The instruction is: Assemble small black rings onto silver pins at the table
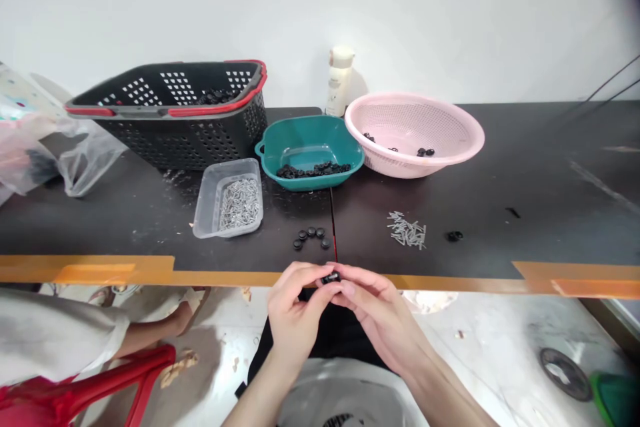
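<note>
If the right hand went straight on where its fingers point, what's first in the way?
Past the small black part at its fingertips, the right hand would most likely meet the left hand first, though depth there is unclear.

A small, shiny black piece [331, 277], partly covered, is pinched between left grip [296, 303] and right grip [373, 303] by the counter's [525, 167] front edge.

The dark table [550, 193] bears a basket [215, 137], tub [206, 205], basin [287, 140], colander [407, 167], bottle [340, 83], loose pins [409, 233] and 5 grouped caps [311, 231].
</note>
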Action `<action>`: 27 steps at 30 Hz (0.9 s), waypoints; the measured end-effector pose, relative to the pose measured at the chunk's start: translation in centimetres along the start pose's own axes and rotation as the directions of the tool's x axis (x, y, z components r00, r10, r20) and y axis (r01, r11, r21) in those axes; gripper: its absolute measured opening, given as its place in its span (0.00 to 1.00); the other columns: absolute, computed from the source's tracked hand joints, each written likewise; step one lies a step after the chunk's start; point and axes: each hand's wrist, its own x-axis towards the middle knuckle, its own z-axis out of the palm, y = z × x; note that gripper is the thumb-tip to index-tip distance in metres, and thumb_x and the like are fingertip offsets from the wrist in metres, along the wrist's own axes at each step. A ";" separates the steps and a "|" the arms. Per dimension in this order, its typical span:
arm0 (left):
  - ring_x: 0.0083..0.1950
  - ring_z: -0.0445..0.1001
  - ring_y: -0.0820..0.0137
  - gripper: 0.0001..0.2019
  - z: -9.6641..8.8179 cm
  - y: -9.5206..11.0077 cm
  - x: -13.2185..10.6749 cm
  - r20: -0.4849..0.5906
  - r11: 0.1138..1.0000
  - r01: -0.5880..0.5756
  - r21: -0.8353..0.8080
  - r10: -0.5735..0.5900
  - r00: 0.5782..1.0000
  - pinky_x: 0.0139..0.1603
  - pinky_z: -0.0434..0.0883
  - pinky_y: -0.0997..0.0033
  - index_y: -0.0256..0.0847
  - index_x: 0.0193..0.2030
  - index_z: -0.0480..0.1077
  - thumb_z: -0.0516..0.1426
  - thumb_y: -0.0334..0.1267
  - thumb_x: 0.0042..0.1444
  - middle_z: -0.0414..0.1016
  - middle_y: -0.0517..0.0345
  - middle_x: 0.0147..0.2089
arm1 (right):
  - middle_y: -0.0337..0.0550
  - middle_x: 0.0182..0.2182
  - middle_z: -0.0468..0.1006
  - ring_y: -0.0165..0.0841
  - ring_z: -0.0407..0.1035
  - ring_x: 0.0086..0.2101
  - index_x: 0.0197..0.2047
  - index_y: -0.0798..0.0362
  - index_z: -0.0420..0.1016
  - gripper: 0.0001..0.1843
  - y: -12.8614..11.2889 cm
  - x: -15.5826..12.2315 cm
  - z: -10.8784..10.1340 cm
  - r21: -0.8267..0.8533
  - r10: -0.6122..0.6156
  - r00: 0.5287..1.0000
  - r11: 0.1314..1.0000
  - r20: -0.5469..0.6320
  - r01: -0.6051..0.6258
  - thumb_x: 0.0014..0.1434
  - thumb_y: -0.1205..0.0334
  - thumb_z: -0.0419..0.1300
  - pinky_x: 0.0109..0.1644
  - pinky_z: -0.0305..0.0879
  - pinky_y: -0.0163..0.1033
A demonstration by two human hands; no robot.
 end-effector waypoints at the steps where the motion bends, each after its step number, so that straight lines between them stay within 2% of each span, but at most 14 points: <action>1: 0.31 0.76 0.74 0.07 -0.1 0.0 0.0 -0.003 1.000 0.006 -0.011 -0.006 1.000 0.33 0.74 0.78 0.43 0.38 0.79 0.65 0.29 0.52 0.78 0.60 0.32 | 0.43 0.42 0.84 0.34 0.77 0.41 0.40 0.47 0.84 0.14 0.0 0.0 0.0 0.016 0.014 1.000 1.000 0.016 -0.015 0.48 0.59 0.74 0.46 0.75 0.37; 6: 0.26 0.74 0.75 0.07 -0.1 0.3 0.0 0.005 0.999 0.020 -0.039 -0.020 1.000 0.28 0.74 0.78 0.43 0.37 0.79 0.67 0.32 0.50 0.77 0.60 0.28 | 0.42 0.34 0.85 0.30 0.78 0.34 0.36 0.49 0.85 0.11 0.0 0.4 0.1 0.100 0.071 0.995 0.992 0.064 -0.077 0.47 0.58 0.74 0.39 0.76 0.32; 9: 0.28 0.76 0.74 0.07 -0.3 0.6 0.1 -0.025 0.998 0.026 -0.051 -0.027 0.999 0.30 0.75 0.77 0.42 0.37 0.77 0.67 0.31 0.50 0.78 0.60 0.29 | 0.40 0.33 0.85 0.28 0.78 0.33 0.35 0.49 0.85 0.11 -0.2 0.5 0.2 0.115 0.052 0.998 0.992 0.025 -0.055 0.46 0.60 0.75 0.38 0.75 0.29; 12: 0.30 0.78 0.72 0.07 -0.7 1.2 0.3 -0.043 0.999 -0.037 -0.021 0.036 0.998 0.32 0.76 0.76 0.41 0.34 0.75 0.68 0.31 0.49 0.79 0.60 0.30 | 0.40 0.31 0.85 0.30 0.79 0.33 0.34 0.49 0.84 0.11 -0.5 0.5 0.0 0.111 0.025 1.000 0.994 -0.009 -0.024 0.46 0.59 0.75 0.37 0.76 0.30; 15: 0.29 0.78 0.72 0.07 -1.1 1.9 0.5 0.018 0.994 -0.086 0.064 0.085 0.996 0.31 0.76 0.76 0.41 0.34 0.75 0.68 0.33 0.49 0.80 0.60 0.30 | 0.41 0.31 0.85 0.32 0.79 0.31 0.34 0.48 0.84 0.11 -0.6 0.5 -0.3 0.099 -0.003 1.000 0.995 -0.001 0.003 0.46 0.57 0.75 0.37 0.77 0.33; 19: 0.27 0.77 0.74 0.07 -1.1 2.7 0.6 0.081 0.975 -0.096 0.200 0.081 0.993 0.29 0.74 0.77 0.41 0.33 0.75 0.68 0.37 0.50 0.79 0.61 0.29 | 0.41 0.31 0.85 0.31 0.79 0.32 0.34 0.47 0.85 0.10 -0.7 0.4 -0.6 0.089 -0.033 0.999 0.996 0.011 0.032 0.46 0.57 0.75 0.39 0.77 0.34; 22: 0.28 0.77 0.74 0.06 -1.1 3.0 0.8 0.122 0.950 -0.143 0.276 0.113 0.986 0.31 0.74 0.78 0.40 0.34 0.75 0.67 0.36 0.52 0.79 0.62 0.29 | 0.41 0.31 0.85 0.30 0.78 0.32 0.34 0.46 0.85 0.10 -0.6 0.2 -0.6 0.065 -0.037 0.999 0.997 -0.001 0.037 0.45 0.58 0.75 0.39 0.76 0.32; 27: 0.28 0.77 0.72 0.03 -1.3 3.3 1.0 0.198 0.913 -0.204 0.352 0.141 0.970 0.32 0.75 0.76 0.40 0.34 0.76 0.63 0.37 0.56 0.80 0.60 0.29 | 0.42 0.33 0.85 0.32 0.77 0.33 0.34 0.46 0.85 0.12 -0.5 0.2 -0.7 -0.001 -0.066 0.997 0.998 -0.039 0.066 0.43 0.58 0.76 0.38 0.76 0.36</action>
